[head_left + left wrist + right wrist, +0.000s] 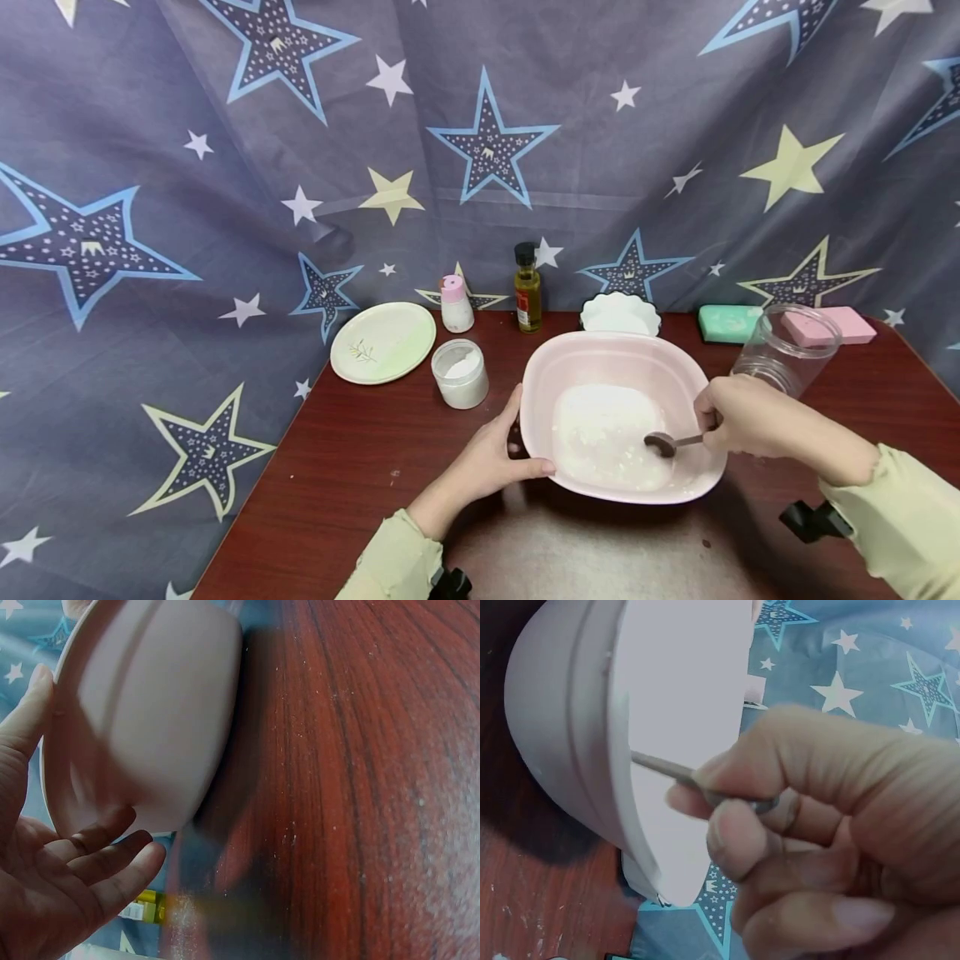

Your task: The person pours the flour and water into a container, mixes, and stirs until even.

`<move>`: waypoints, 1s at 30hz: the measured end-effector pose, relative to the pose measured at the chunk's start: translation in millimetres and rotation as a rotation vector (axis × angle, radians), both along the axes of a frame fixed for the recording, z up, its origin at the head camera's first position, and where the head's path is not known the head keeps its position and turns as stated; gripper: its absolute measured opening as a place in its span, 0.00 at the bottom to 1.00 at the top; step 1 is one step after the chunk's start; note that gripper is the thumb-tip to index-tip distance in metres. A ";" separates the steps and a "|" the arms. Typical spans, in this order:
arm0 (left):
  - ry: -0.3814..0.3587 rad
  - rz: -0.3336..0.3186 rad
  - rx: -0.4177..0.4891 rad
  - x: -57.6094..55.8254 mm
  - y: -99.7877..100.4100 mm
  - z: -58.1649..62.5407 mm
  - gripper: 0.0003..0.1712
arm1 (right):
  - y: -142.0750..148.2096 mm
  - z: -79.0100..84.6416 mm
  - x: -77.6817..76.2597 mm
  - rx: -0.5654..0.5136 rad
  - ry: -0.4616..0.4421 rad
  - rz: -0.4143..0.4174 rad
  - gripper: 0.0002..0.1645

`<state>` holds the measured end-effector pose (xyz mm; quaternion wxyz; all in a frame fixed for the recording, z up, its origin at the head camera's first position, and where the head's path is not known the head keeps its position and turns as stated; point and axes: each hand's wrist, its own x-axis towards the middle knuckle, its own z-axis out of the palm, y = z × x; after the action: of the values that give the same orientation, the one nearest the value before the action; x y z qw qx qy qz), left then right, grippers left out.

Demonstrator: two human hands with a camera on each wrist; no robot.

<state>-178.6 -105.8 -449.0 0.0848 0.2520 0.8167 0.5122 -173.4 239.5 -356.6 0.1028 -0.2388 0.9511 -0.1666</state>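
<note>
A pink basin (600, 358) with milky white liquid (600, 429) and small pale lumps in it is at the table's middle. My left hand (483, 458) holds its left end, thumb on the near rim and fingers against the outside wall. In the left wrist view, the fingertips (124, 817) touch the basin's outer side. My right hand (750, 417) pinches the thin handle of a dark spoon (662, 445), whose bowl is at the liquid's surface. The right wrist view shows the spoon handle (664, 766) between thumb and fingers; the basin wall hides its bowl there.
Left of the basin are a jar of white powder (461, 383), a pale oval plate (382, 342) and a pink-capped shaker (456, 308). Behind stand an oil bottle (528, 292) and a white scalloped dish (620, 314). Rightward are a clear jar (795, 350), green box (727, 323) and pink block (847, 325).
</note>
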 end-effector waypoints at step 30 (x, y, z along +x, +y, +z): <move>-0.008 0.004 0.001 13.6 3.9 30.3 0.61 | -31.0 -33.7 -1.0 -0.344 0.035 0.185 0.17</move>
<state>-165.0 -101.8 -418.7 0.0867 0.2485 0.8166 0.5136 -174.4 208.4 -390.2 0.0587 -0.3420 0.8843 -0.3123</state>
